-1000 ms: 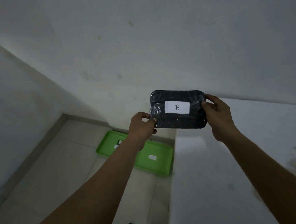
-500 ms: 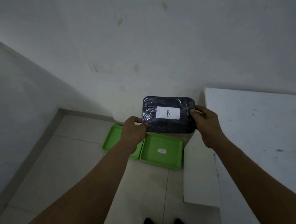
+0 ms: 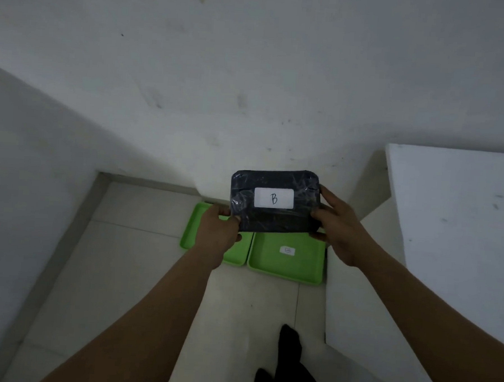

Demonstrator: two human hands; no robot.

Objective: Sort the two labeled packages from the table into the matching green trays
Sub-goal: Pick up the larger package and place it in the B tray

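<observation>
The white wall [image 3: 251, 74] fills the far side, meeting the pale tiled floor [image 3: 118, 271] in a corner at the left. The white tabletop [image 3: 453, 219] juts in from the right, its edge close beside the right green tray [image 3: 287, 265]; the left green tray [image 3: 193, 231] touches that one's side, and open floor lies in front of both. The dark wrapped package [image 3: 275, 202] hangs in the air above the trays, long axis running left to right, its B label [image 3: 273, 197] facing up and upright. The left hand [image 3: 218, 233] grips its lower left corner, the right hand [image 3: 338, 224] its right end, fingers clamped on it. The tray's small label [image 3: 287, 250] possibly reads B.
</observation>
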